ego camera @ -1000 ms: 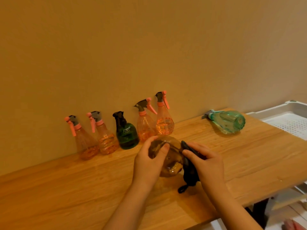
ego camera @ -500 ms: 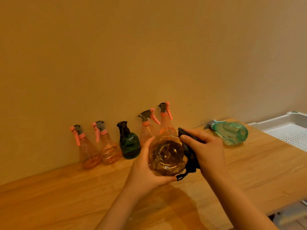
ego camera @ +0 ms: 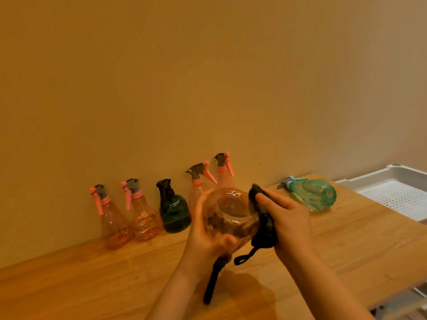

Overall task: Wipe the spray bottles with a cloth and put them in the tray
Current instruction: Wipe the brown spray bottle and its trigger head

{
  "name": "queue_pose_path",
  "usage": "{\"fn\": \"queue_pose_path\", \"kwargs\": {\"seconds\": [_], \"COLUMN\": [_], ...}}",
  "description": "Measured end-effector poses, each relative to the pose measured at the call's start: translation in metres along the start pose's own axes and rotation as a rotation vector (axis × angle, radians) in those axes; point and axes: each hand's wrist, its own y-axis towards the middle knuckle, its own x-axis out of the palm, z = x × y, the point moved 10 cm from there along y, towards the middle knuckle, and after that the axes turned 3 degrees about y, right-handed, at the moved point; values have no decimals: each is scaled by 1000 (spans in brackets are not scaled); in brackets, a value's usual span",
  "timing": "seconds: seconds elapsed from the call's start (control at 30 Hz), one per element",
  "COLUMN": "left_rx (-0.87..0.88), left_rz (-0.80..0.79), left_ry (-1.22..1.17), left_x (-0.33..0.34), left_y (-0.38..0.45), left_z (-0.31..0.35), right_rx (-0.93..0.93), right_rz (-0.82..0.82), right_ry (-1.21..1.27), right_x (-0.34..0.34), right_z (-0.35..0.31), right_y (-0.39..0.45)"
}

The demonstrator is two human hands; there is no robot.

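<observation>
Wooden table (ego camera: 92, 285) against tan wall (ego camera: 208, 77), bottle row (ego camera: 147, 213) far left, white tray (ego camera: 402, 192) right, left hand (ego camera: 205, 236) gripping clear bottle (ego camera: 231, 213), right hand (ego camera: 288, 218) clutching dark cloth (ego camera: 263, 218)

head view looks forward and down, close over the hands (ego camera: 251, 225), facing the wall (ego camera: 208, 88)

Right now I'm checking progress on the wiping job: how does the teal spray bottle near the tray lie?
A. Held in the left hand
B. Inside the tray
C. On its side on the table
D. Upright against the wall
C: the teal spray bottle lies on its side on the wooden table, outside the white tray.
</observation>
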Motion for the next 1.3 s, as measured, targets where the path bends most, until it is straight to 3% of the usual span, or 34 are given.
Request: {"fn": "queue_pose_path", "kwargs": {"seconds": [0.2, 0.4, 0.83, 1.0, 1.17, 1.3], "left_rx": [1, -26, -75, -46, -37, -19], "left_rz": [33, 84, -76, -71, -51, -71], "left_ry": [46, 16, 118, 160, 142, 150], "left_x": [-4, -9, 17, 19, 13, 18], "left_y": [-4, -9, -7, -9, -9, -10], "left_z": [-17, -32, -48, -47, -47, -46], "right_rx": [-46, -289, -236, -418, -441, -390], "right_rz": [-93, -241, -183, -282, -451, -337], "right_ry": [-113, -426, -497, -696, -639, -708], "right_x": [-6, -3, -35, 0, 0, -18], "right_z": [-4, -25, -11, -19, -20, -15], "right_y": [-1, -14, -6, -8, -30, -12]}}
